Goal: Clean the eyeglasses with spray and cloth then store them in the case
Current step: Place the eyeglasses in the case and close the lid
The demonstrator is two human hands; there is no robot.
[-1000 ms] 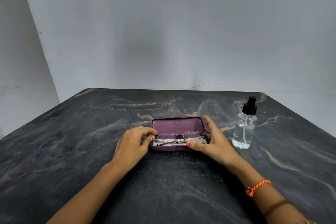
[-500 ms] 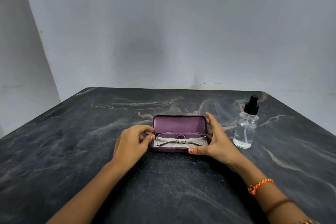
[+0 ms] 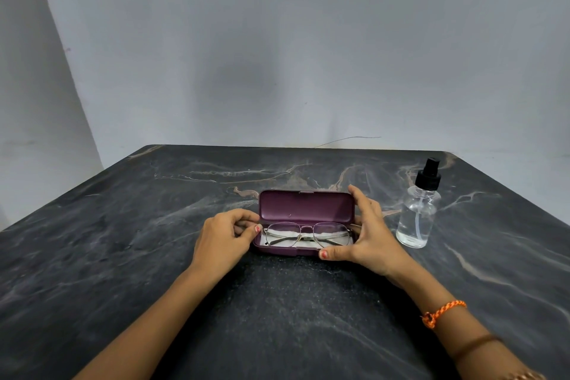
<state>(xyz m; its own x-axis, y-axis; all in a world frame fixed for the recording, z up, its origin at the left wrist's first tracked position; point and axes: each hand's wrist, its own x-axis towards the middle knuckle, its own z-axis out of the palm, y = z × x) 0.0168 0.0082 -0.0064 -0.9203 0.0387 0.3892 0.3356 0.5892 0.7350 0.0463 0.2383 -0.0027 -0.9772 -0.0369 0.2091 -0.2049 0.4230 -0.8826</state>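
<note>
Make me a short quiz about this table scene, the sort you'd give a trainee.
1. True or false: the purple eyeglass case has its lid up, with the eyeglasses lying inside on a white cloth.
2. Which hand grips the case with its thumb on the front edge and its fingers at the lid's end? A) left hand B) right hand
3. Fill in: the clear spray bottle with the black nozzle stands on the dark marble table, to the ____ of the case.

Key: 1 true; 2 B; 3 right
</note>
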